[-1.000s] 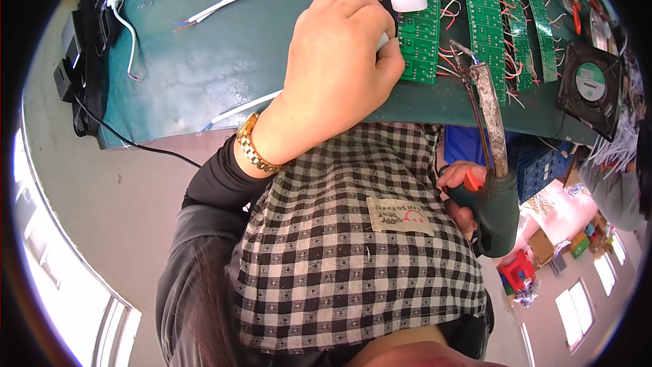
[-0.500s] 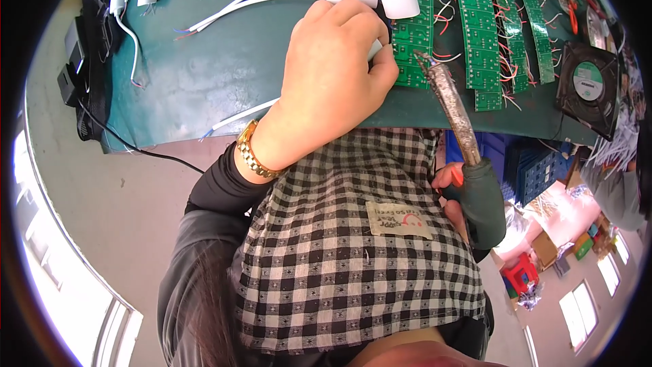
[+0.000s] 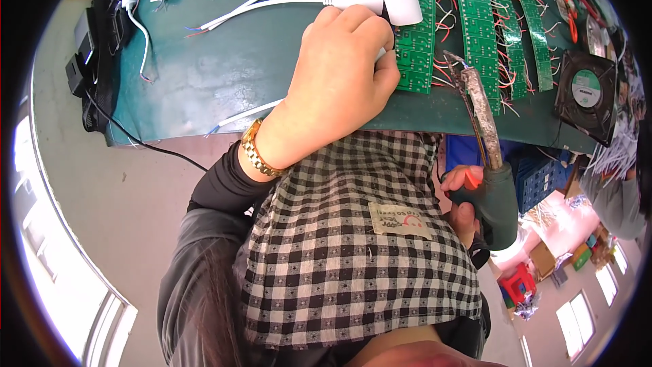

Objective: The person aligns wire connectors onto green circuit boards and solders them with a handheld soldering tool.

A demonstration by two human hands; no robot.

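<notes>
Now the left hand (image 3: 343, 85) pinches a green circuit strip (image 3: 414, 41) on the table (image 3: 204, 81); the right hand (image 3: 465, 200) clasps the soldering iron (image 3: 485, 156), tip angled up-left toward that strip, close beside it.

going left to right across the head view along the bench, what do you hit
black power adapters → loose white cables → left hand → green circuit board strips → soldering iron held in the right hand → black fan

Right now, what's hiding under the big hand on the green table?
Under the left hand you can see the edge of a green circuit strip and a white wire poking out. Whatever its fingers pinch is covered.
</notes>
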